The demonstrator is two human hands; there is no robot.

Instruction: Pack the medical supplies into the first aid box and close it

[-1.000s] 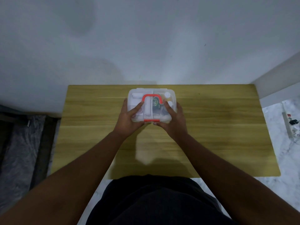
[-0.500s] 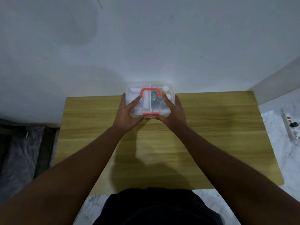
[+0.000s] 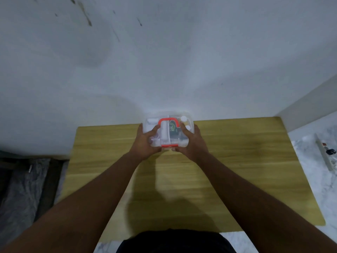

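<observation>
The first aid box (image 3: 168, 129) — clear plastic with its lid down, a red handle (image 3: 168, 123) across the top and a red latch (image 3: 169, 145) on the near edge — is held at the far edge of the wooden table (image 3: 237, 161), its far side reaching past that edge against the white wall (image 3: 164, 61). Through the lid show white rolls, a dark packet and small white caps, all too blurred to name more closely. Whether the box rests on the tabletop or is lifted clear of it cannot be told.

The left hand (image 3: 145, 143) grips the box's left end, thumb laid over the lid; the right hand (image 3: 193, 143) grips the right end in the same way, so the box is clamped between both palms.

The tabletop is bare to either side of the hands and all the way back to the near edge, with open room left, right and toward the person. Beyond the right edge lies pale marbled floor (image 3: 319, 189) with a power strip (image 3: 326, 156) on it; beyond the left edge is something dark and grey, unclear.

Compared with a second ago, the box sits farther from the person — then it lay wholly inside the table's far edge, now it overlaps it. The grip of both hands is unchanged.
</observation>
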